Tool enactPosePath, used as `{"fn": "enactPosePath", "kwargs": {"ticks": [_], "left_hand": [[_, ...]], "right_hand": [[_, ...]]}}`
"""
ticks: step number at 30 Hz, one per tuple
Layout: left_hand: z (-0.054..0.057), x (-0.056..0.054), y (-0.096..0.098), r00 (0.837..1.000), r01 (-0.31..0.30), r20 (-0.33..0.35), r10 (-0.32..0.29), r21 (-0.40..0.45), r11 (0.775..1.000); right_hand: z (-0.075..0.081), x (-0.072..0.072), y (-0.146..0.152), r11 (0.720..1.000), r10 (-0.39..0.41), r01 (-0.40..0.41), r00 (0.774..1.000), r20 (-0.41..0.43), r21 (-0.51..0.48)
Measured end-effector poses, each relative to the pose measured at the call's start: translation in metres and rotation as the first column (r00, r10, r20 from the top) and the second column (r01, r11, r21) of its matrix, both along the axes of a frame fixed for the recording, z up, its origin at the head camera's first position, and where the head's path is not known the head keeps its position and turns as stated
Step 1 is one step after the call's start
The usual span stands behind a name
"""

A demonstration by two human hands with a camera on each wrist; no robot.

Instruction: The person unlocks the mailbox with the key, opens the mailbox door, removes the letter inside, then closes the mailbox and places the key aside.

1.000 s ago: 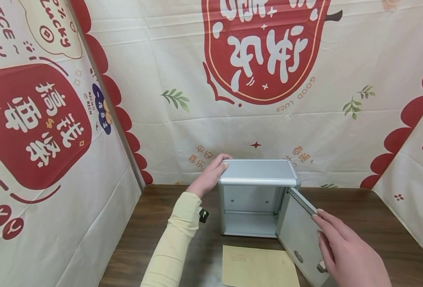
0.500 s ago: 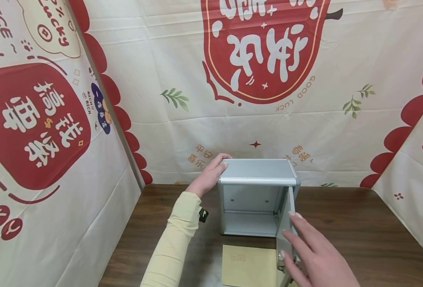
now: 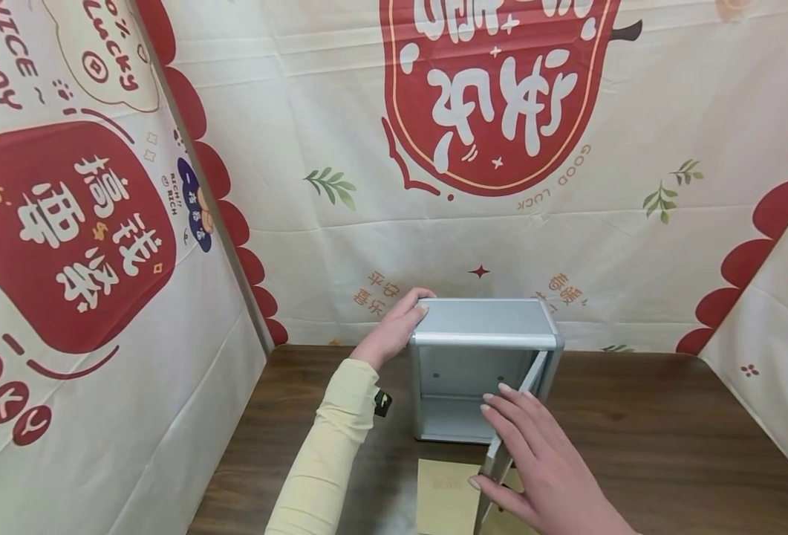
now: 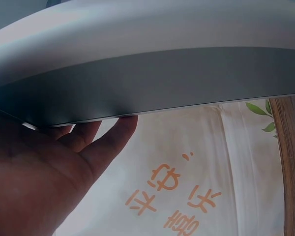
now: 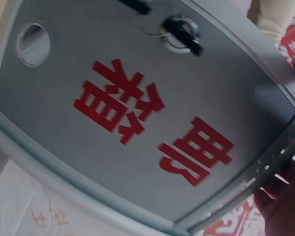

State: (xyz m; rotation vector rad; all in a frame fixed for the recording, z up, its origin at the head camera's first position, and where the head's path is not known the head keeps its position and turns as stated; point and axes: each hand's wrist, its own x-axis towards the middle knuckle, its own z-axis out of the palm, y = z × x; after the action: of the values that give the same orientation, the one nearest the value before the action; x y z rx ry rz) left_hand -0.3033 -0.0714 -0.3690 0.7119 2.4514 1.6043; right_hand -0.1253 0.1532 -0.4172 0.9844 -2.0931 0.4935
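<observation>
A silver-grey metal mailbox [image 3: 487,319] stands on the table, its front partly uncovered. My left hand [image 3: 394,327] holds its back left top corner, thumb on top and fingers at the rear edge. In the left wrist view those fingertips [image 4: 123,129] press against the panel's rim. My right hand [image 3: 547,461] touches the swung-out door [image 3: 534,379] with extended fingers over its top edge and the thumb lower down. The right wrist view shows the door's grey outer face with red characters [image 5: 196,150], a round window [image 5: 33,44], and a lock with keys [image 5: 179,35].
A yellow paper envelope [image 3: 437,494] lies on the brown wooden table [image 3: 634,431] in front of the mailbox, partly covered by the door and right hand. Printed cloth [image 3: 287,253] hangs close behind the mailbox and along both sides.
My right hand has moved left, swinging the door inward toward the mailbox opening. The door now hides more of the envelope. My left hand stays on the corner.
</observation>
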Motion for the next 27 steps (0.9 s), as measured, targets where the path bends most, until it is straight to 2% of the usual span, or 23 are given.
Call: {"fn": "enactPosePath", "kwargs": {"ticks": [3,12,19,27], "left_hand": [[0.000,0.000,0.001,1.000,0.000,-0.001,0.000,0.011,1.000],[0.000,-0.002,-0.001,1.000,0.010,-0.027,-0.010,0.000,1.000],[0.032,0.025,-0.002,1.000,0.016,0.002,-0.016,-0.017,1.000],[0.031,0.025,-0.001,1.000,0.023,0.002,-0.023,0.000,1.000]], "right_hand": [[-0.003,-0.008,-0.005,0.999,0.023,-0.024,0.999,-0.032,-0.022],[-0.009,-0.038,-0.022,0.999,0.044,-0.044,0.991,-0.128,0.007],[-0.015,-0.057,-0.034,0.997,-0.040,0.047,0.992,-0.120,0.056],[-0.019,-0.072,-0.037,0.991,-0.093,0.103,0.990,-0.106,0.088]]}}
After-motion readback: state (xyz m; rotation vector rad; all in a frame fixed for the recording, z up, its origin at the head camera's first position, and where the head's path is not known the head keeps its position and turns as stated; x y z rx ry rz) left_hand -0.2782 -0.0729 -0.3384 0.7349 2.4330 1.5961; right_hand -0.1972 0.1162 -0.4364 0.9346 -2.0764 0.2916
